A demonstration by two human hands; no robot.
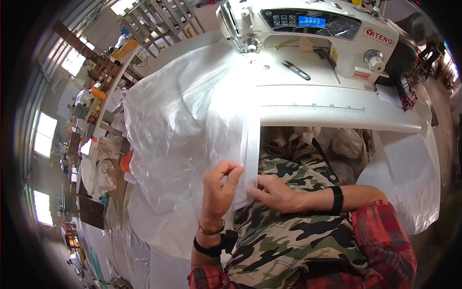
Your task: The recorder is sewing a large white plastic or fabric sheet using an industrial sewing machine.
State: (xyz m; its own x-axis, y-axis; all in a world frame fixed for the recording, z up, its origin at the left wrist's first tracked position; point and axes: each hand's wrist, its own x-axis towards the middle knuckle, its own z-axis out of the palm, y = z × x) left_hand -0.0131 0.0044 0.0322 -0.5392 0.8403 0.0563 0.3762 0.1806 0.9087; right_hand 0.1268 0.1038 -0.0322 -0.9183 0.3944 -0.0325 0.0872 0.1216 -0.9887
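Note:
A large clear plastic sheet (166,130) spreads over the left of the sewing table and hangs toward my lap. Along its right edge a whitish strip (252,144) runs from the lit needle area of the sewing machine (308,24) down to my hands. My left hand (220,188) is closed, thumb and forefinger together on the plastic just left of the strip. Opposite it, my right hand (276,192) pinches the strip's right edge near its lower end. Its fingertips are partly hidden by the material.
Thread snips (296,70) lie on the machine bed, right of the needle. A ruler scale runs along the table's front edge (337,113). More plastic sheeting (409,168) hangs at the right. A cluttered workbench (103,72) stands at the far left.

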